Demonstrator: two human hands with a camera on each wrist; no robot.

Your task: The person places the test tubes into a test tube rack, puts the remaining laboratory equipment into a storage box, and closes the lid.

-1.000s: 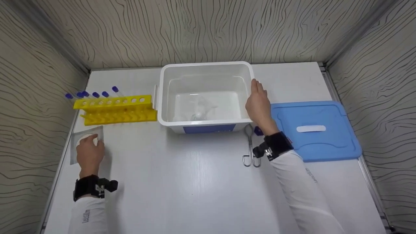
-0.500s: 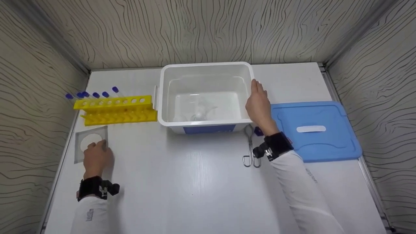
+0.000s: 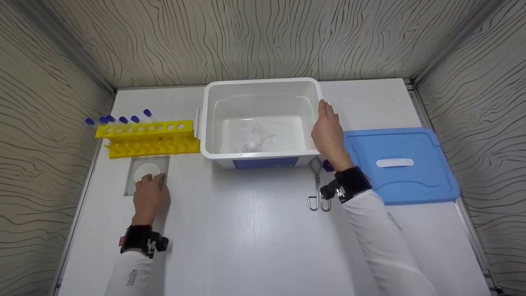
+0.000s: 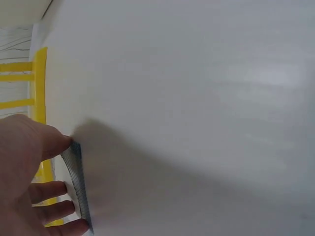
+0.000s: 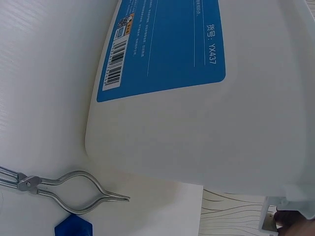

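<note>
The left hand [image 3: 150, 197] lies on the white table [image 3: 246, 238] at about 8 o'clock in the head view, its fingers bent down onto the near edge of a flat clear square packet with a white round disc inside [image 3: 146, 172]; the left wrist view shows the thumb [image 4: 51, 142] and fingers pinching the packet's ribbed edge [image 4: 78, 187]. The packet lies flat on the table, just at 6 o'clock of the yellow plastic test-tube rack [image 3: 146, 137], close to it but apart. Blue-capped tubes [image 3: 123, 120] lean out of the rack's far side.

The right hand [image 3: 327, 133] rests with straight, closed-together fingers against the right wall of the open white plastic tub with a blue label [image 3: 261, 154], which stands at 12 o'clock of the table's middle. Something clear and crumpled lies on the tub's floor; what it is cannot be told.

Metal scissor-handled forceps [image 3: 316, 185] lie on the table just at 5 o'clock of the tub, beside the right wrist, with a small dark-blue cap [image 3: 327, 165] near their tips. The blue plastic lid with a white handle strip [image 3: 400, 164] lies flat at 3 o'clock, next to the tub.
</note>
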